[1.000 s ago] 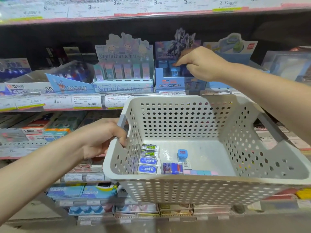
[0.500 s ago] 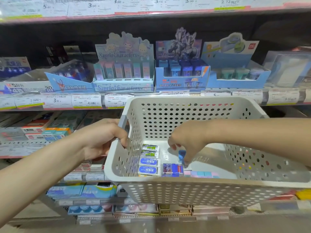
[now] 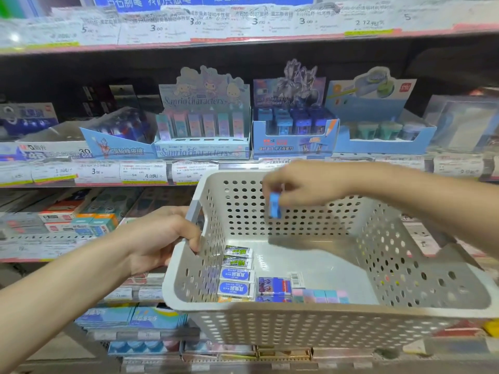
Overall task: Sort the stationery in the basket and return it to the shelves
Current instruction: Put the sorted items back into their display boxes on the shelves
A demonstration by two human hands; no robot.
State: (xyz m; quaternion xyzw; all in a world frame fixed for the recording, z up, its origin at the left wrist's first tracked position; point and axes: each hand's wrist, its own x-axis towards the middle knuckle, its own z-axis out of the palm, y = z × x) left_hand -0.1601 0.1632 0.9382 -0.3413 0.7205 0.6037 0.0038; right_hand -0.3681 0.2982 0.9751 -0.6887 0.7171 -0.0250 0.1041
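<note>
Blurring hides the print on the small blue sharpener (image 3: pixel 275 205) that the right hand (image 3: pixel 299 184) pinches from above, so its make cannot be read; its lower end hangs free below the grip, over the open basket (image 3: pixel 310 326). The left hand (image 3: pixel 162 236) curls its fingers round the basket's left handle, fingertips tucked inside the rim. Both forearms run out of the picture.

Below and left of the right grip, on the basket's smooth floor, lie four wrapped erasers (image 3: pixel 237 273) in a row against the perforated wall (two green-labelled, two blue), then a dark blue packet (image 3: pixel 274 287) and a strip of pastel blocks (image 3: pixel 320 296) by the near wall, which cuts off their lower edges. The basket is pale plastic, punched with round holes.

Above and just beyond the right grip, on the shelf, stands a blue card display box (image 3: pixel 294 136) of similar blue sharpeners, with a pastel eraser display (image 3: pixel 202 130) to its left. The price labels (image 3: pixel 97 172) are partly legible.
</note>
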